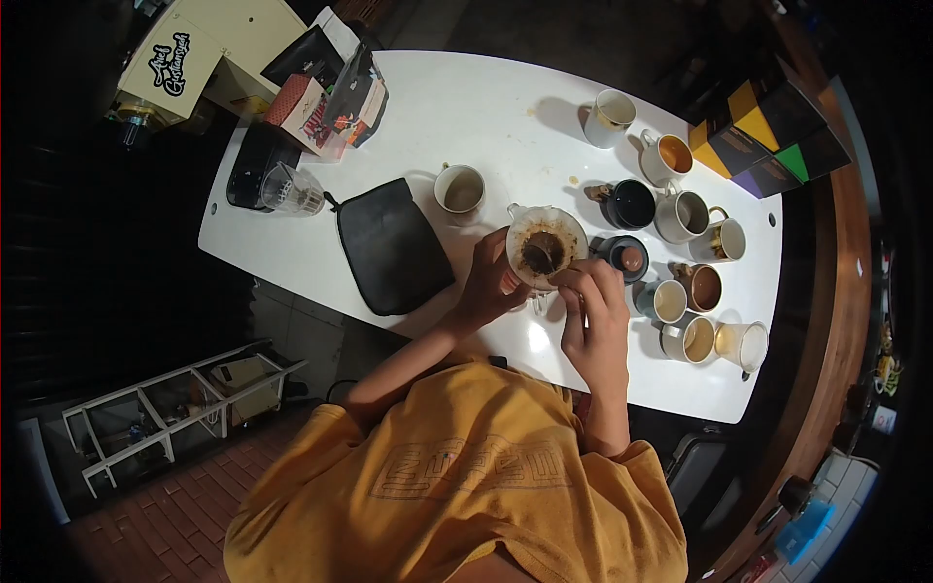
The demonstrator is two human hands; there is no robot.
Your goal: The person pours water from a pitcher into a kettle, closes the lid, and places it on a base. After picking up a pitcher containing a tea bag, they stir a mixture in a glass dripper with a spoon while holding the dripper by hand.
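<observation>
A white coffee dripper with dark wet grounds inside is in front of my chest, over the white table. My left hand has its fingers wrapped round the dripper's left side. At its lower right rim, my right hand is pinched on a thin handle, whose tip seems to reach into the grounds; most of it is hidden by the fingers. Behind the dripper to the left stands a cream mug. To its right is a round black container with a brown knob on top.
Several mugs crowd the table's right side. A black pouch lies left of my left hand. A clear glass server and coffee bags stand farther left. Colourful boxes line the back right, and a ladder leans at lower left.
</observation>
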